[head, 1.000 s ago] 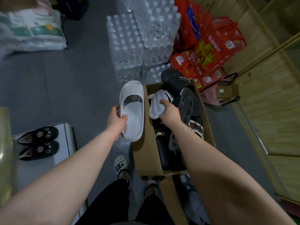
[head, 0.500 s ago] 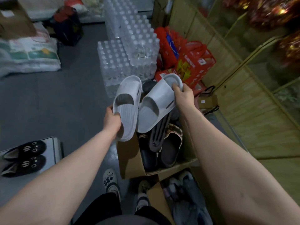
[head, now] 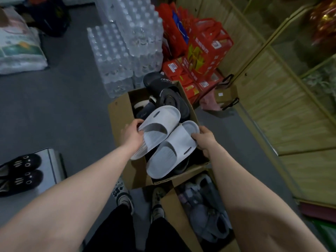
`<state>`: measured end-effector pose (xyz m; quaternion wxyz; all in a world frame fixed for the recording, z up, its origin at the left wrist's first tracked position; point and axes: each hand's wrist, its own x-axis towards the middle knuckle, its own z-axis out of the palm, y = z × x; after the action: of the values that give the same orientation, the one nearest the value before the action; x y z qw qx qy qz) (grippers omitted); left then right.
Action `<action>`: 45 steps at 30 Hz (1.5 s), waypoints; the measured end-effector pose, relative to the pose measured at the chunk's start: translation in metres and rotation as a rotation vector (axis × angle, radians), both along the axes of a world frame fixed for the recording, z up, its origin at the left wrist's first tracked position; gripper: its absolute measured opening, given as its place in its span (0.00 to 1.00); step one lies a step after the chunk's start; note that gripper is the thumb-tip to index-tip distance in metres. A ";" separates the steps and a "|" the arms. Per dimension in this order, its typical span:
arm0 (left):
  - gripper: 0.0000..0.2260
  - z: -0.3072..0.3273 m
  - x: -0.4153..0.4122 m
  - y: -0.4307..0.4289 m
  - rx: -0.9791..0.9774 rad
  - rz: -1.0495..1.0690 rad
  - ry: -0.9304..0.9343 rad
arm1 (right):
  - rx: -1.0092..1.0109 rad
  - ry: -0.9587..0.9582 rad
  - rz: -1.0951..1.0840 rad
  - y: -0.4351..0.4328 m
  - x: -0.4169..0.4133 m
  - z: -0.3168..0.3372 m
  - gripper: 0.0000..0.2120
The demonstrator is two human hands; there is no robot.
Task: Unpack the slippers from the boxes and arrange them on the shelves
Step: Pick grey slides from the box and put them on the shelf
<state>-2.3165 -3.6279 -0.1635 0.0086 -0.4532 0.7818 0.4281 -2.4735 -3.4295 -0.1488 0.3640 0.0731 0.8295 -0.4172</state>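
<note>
A: How far along?
B: Early days, I'd say. One black pair [head: 20, 171] is on the shelf [head: 52, 160], and the box [head: 120, 113] looks full.
A: Hands?
B: Both arms stretched over the box — left hand [head: 133, 131] grip pinches a white slipper [head: 158, 124], right hand [head: 205, 140] clasps its mate [head: 172, 153] — just above the pile.

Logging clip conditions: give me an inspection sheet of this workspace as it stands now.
Surface: grey floor; metal shelf at left bears black slippers.
Job's things: upper white slipper and lower white slipper held over an open cardboard box of dark slippers; second box, nearer, holds grey slippers.
Clutter: bottled-water packs, red gift boxes, sacks.
Grippers: left hand grips the upper white slipper; right hand grips the lower.
Cables: nothing seen.
Surroundings: wooden glass-fronted cabinet at right.
</note>
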 end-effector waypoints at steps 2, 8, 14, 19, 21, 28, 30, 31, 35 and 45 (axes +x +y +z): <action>0.14 -0.006 -0.007 0.001 -0.040 -0.043 -0.022 | 0.019 -0.018 -0.036 0.000 0.000 -0.013 0.14; 0.20 -0.021 -0.019 0.005 -0.101 -0.208 -0.086 | 0.174 0.031 0.137 -0.008 0.001 -0.026 0.26; 0.20 -0.027 -0.016 0.019 -0.158 -0.241 -0.078 | 0.081 0.426 0.568 -0.034 0.000 -0.008 0.29; 0.23 -0.027 -0.007 0.022 -0.186 -0.160 -0.198 | 0.120 0.551 1.016 -0.071 -0.001 -0.008 0.36; 0.18 -0.027 -0.005 0.021 -0.145 -0.123 -0.241 | 0.193 0.618 1.098 -0.082 -0.002 -0.011 0.37; 0.16 -0.010 -0.003 0.015 -0.229 0.015 0.164 | 0.328 0.908 1.132 -0.091 -0.007 0.000 0.34; 0.21 0.000 -0.009 0.017 -0.279 0.115 0.260 | 0.364 0.989 0.995 -0.090 -0.009 0.009 0.30; 0.24 0.005 -0.011 0.019 -0.291 0.180 0.286 | 0.392 0.983 0.922 -0.089 -0.011 0.015 0.29; 0.21 0.017 -0.008 0.041 -0.297 0.384 0.220 | 0.538 0.860 0.761 -0.073 -0.022 0.030 0.29; 0.25 -0.016 -0.025 0.104 0.646 0.304 0.039 | 0.520 0.484 0.716 -0.030 -0.024 0.018 0.41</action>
<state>-2.3415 -3.5240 -0.1791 0.0728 -0.5299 0.5298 0.6582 -2.4978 -3.4600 -0.1304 0.2511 -0.2268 0.9396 -0.0509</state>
